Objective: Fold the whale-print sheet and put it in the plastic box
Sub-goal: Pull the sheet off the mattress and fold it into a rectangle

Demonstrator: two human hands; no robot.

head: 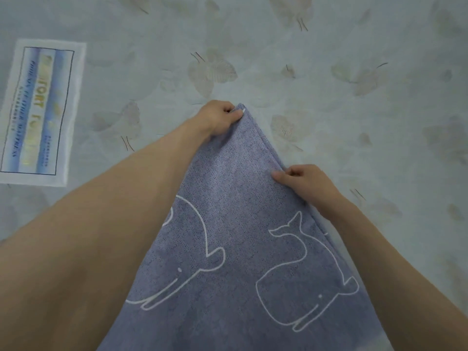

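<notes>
The whale-print sheet is blue-grey with white whale outlines. It lies folded in layers on the mattress, and its far corner points away from me. My left hand pinches that far corner with curled fingers. My right hand grips the layered right edge lower down, with the thumb on top of the cloth. No plastic box is in view.
The pale mattress with faded leaf patterns fills the view. A white and blue sewn label sits on it at the left.
</notes>
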